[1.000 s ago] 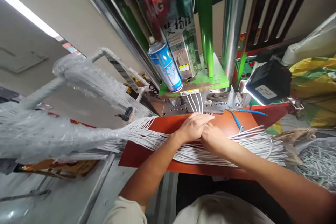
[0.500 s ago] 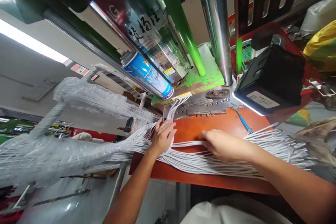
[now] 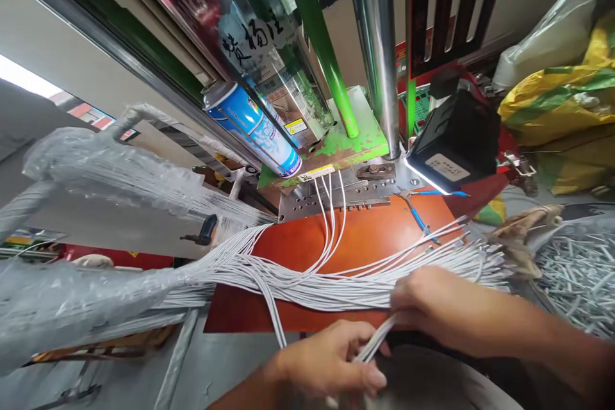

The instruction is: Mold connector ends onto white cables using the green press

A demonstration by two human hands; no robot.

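Observation:
A few white cables (image 3: 375, 341) are bent up at the near edge of the red-brown board (image 3: 283, 250). My left hand (image 3: 336, 359) is closed around them, fingers curled. My right hand (image 3: 427, 301) pinches the same strands a little further right, its fingertips partly hidden and blurred. Behind both hands, a thick bundle of white cables (image 3: 307, 285) lies across the board. Three strands (image 3: 329, 224) loop from that bundle up to the metal plate (image 3: 312, 195) under the green machine base. Another small group of strands drops over the board's front edge towards my left forearm.
Blue-handled pliers (image 3: 419, 214) lie at the board's back right, beside a black lamp box (image 3: 451, 141). A blue spray can (image 3: 254, 125) leans by the green post (image 3: 327, 57). Plastic-wrapped cables (image 3: 86, 288) extend left. Cut white pieces (image 3: 581, 275) lie in a heap at right.
Both hands have come towards my body, the left from near the metal plate to the board's front edge. A few cables are now gripped there. Strands at the plate hang apart in loops.

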